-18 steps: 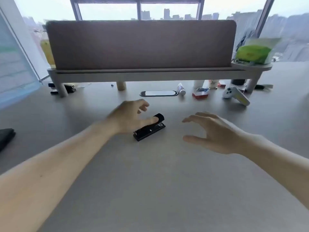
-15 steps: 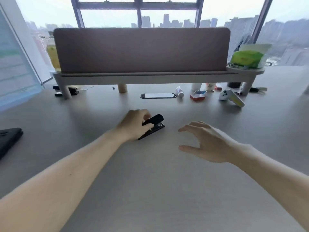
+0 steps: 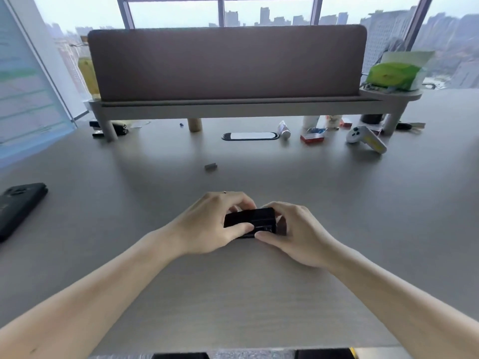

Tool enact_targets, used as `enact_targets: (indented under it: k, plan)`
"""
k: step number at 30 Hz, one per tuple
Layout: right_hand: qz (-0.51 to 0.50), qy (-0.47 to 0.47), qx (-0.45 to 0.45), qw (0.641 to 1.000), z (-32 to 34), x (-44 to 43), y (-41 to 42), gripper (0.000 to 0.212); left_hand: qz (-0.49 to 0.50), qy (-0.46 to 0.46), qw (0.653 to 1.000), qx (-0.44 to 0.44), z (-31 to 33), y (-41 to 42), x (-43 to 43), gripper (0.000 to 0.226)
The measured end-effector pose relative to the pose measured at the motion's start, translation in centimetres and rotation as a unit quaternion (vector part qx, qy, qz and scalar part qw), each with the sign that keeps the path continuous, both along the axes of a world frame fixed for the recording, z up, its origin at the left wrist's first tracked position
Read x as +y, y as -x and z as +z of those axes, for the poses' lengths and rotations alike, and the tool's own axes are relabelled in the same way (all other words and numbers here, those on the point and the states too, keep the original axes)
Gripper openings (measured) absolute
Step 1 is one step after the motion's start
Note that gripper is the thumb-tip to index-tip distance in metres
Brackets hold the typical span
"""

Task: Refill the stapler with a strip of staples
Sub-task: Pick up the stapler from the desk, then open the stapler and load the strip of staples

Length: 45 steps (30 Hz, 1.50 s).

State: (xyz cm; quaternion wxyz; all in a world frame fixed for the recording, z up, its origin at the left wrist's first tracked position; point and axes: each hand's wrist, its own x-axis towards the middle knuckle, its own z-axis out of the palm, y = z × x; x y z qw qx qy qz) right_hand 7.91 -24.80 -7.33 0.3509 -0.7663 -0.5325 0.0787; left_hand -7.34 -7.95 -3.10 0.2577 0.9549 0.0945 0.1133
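Note:
A black stapler [image 3: 250, 218] is held between both hands just above the grey desk [image 3: 233, 294], near its middle. My left hand [image 3: 207, 224] wraps its left half, thumb on the front side. My right hand [image 3: 298, 231] grips its right end with thumb and fingers. The stapler looks closed; its underside is hidden. A small grey strip of staples [image 3: 210, 166] lies on the desk beyond the hands, apart from them.
A black phone [image 3: 18, 206] lies at the left edge. Under the raised shelf with its brown divider panel [image 3: 225, 66] sit a white tube [image 3: 284, 129], a red box [image 3: 312, 138] and a white game controller [image 3: 366, 138]. A green packet [image 3: 394, 73] rests on the shelf's right end.
My left hand has brought the stapler from the desk toward me. My right hand, open before, has closed on its right end. The strip of staples has come into view.

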Motion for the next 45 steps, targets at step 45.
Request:
enact_targets:
  k: [45]
  plan:
    - [-0.077, -0.014, 0.049, 0.996, -0.7, -0.2, 0.8, 0.047, 0.033, -0.176, 0.984, 0.018, 0.8, 6.2, 4.3, 0.025]
